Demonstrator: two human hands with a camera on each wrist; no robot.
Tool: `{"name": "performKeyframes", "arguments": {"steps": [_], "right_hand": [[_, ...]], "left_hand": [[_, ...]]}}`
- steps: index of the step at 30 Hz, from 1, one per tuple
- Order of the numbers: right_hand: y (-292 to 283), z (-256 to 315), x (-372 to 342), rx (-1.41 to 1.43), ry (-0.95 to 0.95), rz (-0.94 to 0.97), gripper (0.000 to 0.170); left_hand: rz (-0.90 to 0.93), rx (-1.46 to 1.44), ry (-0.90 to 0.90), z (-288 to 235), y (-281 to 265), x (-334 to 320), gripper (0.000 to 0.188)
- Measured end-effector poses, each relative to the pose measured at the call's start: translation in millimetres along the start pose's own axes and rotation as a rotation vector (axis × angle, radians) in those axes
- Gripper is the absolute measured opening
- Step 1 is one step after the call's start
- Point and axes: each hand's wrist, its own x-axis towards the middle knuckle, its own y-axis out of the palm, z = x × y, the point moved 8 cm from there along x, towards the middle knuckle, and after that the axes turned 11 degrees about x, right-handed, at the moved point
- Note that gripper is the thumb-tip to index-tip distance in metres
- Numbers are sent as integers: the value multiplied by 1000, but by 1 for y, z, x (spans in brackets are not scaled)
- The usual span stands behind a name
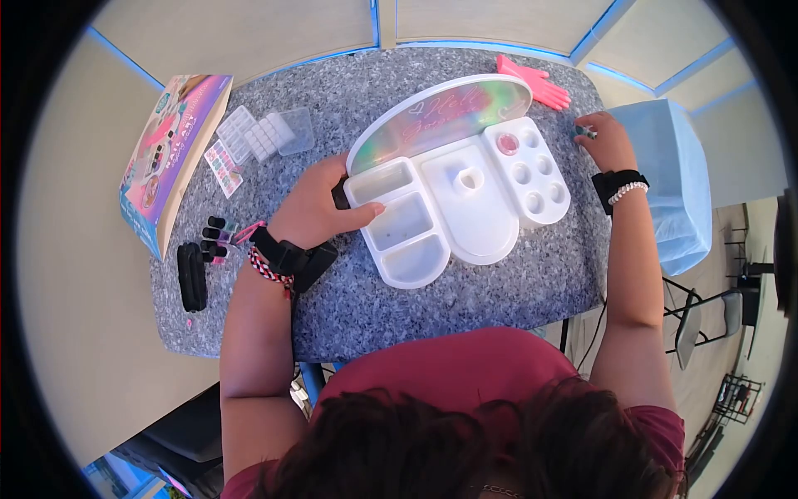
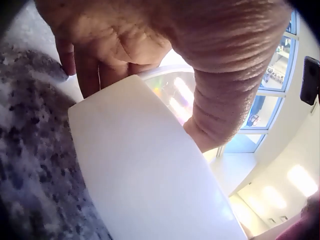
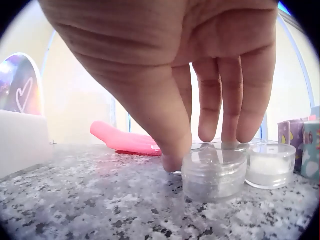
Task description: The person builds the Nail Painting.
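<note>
Tray (image 1: 478,239) in left fingers (image 2: 88,75); right fingers (image 3: 230,105) beside jars (image 3: 215,180).

- Head: looks forward and down on the table (image 1: 540,258).
- Left wrist: faces the tray's (image 2: 145,165) side, very close.
- Right wrist: low, near jars (image 3: 215,177), sharing the glove (image 3: 125,139) with the head view.

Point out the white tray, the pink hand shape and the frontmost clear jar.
White tray (image 1: 480,229), head view: bare middle section.
Pink hand shape (image 1: 534,86), head view: its middle.
Frontmost clear jar (image 3: 213,186), right wrist view: side wall.
</note>
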Motion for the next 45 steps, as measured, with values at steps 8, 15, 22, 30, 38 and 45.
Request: {"name": "performKeyframes", "arguments": {"steps": [8, 15, 22, 30, 38, 45], "right_hand": [[-19, 44, -22, 84, -78, -72, 29], [-25, 129, -56, 513, -277, 33, 31], [-2, 140, -48, 457, -280, 155, 30], [1, 141, -49, 312, -342, 131, 28], [-6, 128, -44, 494, -276, 84, 26], [-13, 66, -26, 196, 12, 68, 27]], "left_hand": [[-56, 12, 59, -8, -1, -1, 57], [-75, 120, 182, 1, 0, 3, 62], [8, 112, 13, 28, 3, -1, 67], [-66, 108, 45, 18, 9, -1, 70], [-73, 128, 43, 18, 8, -1, 69], [-65, 63, 26, 23, 11, 0, 68]]}}
